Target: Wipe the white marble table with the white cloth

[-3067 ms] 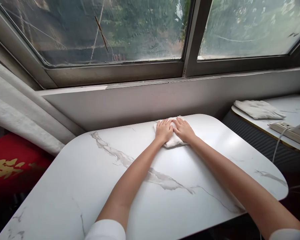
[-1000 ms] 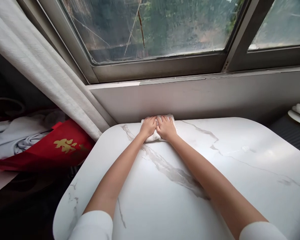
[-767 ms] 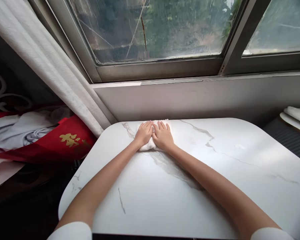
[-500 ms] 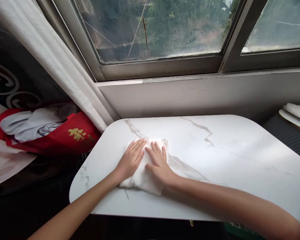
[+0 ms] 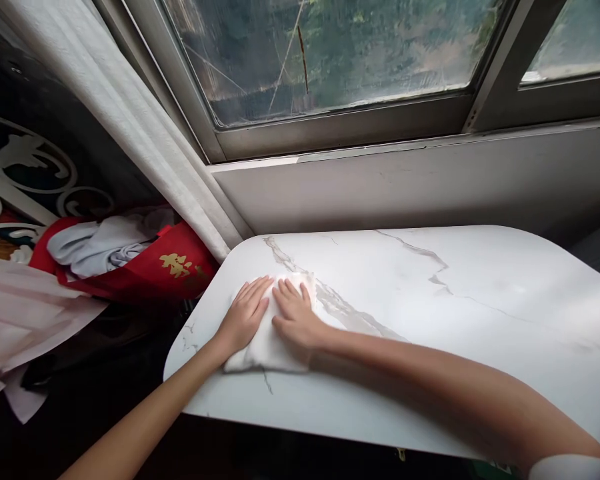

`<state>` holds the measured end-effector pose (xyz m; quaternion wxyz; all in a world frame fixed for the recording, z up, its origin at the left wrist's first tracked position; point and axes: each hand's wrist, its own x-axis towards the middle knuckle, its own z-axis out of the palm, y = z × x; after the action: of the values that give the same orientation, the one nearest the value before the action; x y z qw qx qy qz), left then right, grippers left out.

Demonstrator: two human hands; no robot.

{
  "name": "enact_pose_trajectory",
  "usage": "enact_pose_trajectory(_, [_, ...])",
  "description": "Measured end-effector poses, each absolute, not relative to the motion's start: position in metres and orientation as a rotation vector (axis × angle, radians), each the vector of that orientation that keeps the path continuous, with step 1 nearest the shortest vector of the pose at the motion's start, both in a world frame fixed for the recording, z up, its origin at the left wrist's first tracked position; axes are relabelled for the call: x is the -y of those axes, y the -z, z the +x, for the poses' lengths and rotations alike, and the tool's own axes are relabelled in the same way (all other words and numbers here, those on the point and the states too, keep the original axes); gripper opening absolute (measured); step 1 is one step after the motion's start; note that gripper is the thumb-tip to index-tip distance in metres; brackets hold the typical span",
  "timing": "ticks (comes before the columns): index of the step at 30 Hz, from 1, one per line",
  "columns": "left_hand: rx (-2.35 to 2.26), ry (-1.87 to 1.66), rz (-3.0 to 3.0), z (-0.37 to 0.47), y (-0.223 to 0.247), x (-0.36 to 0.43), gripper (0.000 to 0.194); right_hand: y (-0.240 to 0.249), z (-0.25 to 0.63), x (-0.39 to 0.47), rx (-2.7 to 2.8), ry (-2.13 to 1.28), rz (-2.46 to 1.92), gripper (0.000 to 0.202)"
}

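A white cloth (image 5: pixel 275 343) lies spread on the left part of a white, marble-patterned table (image 5: pixel 380 287). Flat on the cloth's left side rests my left hand (image 5: pixel 244 313), its fingers stretched out and pointing away from me. My right hand (image 5: pixel 297 315) presses on the cloth just to the right of it, palm down with the fingers spread. The two hands are close together but apart. Neither hand has its fingers wrapped round anything. Part of the cloth is hidden beneath them.
Beyond the table stand a low wall (image 5: pixel 380 190) and a window with a metal frame (image 5: pixel 345 133). A pale curtain (image 5: pixel 145 133) hangs at the left. Beside it is a red bag (image 5: pixel 145 277) holding grey clothes (image 5: pixel 105 243), with sheer pink fabric (image 5: pixel 35 313) nearby.
Both hands and the cloth have slid left across the table. The camera view has turned, so the window and the bag appear further right.
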<state>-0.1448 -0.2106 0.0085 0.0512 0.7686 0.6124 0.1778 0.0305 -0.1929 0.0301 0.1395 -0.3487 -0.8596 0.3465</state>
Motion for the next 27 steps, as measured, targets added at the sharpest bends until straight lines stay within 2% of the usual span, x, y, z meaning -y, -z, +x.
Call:
enact_pose_trajectory(5, [-1.897, -0.586, 2.335, -0.14, -0.002, 0.112, 0.046, -0.016, 0.027, 0.11, 2.658, -0.337, -1.002, 0.062])
enact_pose_trajectory(13, [-1.722, -0.687, 2.376, -0.161, -0.001, 0.019, 0.042, -0.009, -0.004, 0.045, 2.502, -0.139, -1.292, 0.06])
enact_pose_trajectory(20, [-1.734, -0.671, 2.38, -0.207, -0.003, 0.017, 0.043, -0.004, -0.054, 0.041, 2.403, -0.11, -1.249, 0.058])
enact_pose_trajectory(27, [-1.813, -0.637, 2.326, -0.236, -0.004, 0.085, 0.048, -0.006, -0.072, 0.095, 2.479, -0.161, -1.076, 0.058])
